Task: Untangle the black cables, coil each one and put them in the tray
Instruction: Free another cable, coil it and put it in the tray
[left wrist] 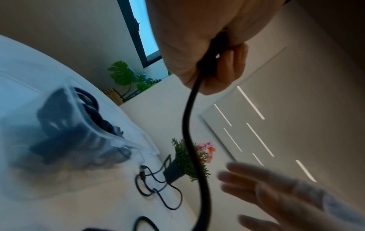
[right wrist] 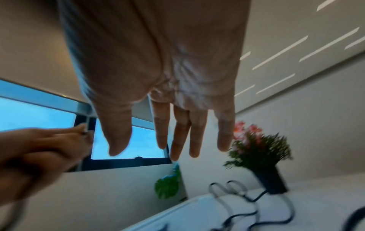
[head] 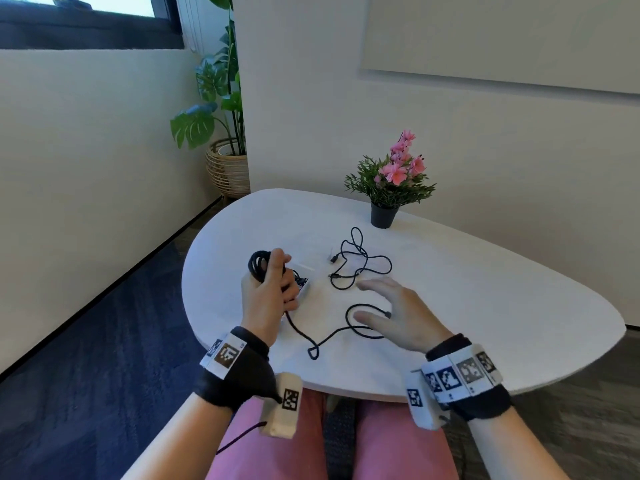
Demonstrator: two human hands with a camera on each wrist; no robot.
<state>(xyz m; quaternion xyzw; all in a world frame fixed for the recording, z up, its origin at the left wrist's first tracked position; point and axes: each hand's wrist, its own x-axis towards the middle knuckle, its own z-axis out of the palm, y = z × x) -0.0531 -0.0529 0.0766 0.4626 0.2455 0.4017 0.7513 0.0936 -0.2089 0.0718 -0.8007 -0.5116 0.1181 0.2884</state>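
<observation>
My left hand (head: 273,282) grips a partly wound coil of thick black cable (head: 258,265) above the table's left side. The cable's loose tail (head: 313,351) trails across the table and loops under my right hand (head: 363,301), which hovers open with spread fingers (right wrist: 180,137). In the left wrist view the thick cable (left wrist: 189,125) hangs from my fist (left wrist: 213,62). A thin black cable (head: 360,261) lies loosely tangled further back. The clear tray (left wrist: 110,136) beside my left hand holds dark coiled cables (left wrist: 79,132); in the head view the tray (head: 304,289) is mostly hidden.
A small black pot with pink flowers (head: 384,213) stands at the table's back edge, just behind the thin cable. The white table (head: 485,306) is rounded, with its near edge over my lap. A large potted plant (head: 225,161) stands on the floor at the left.
</observation>
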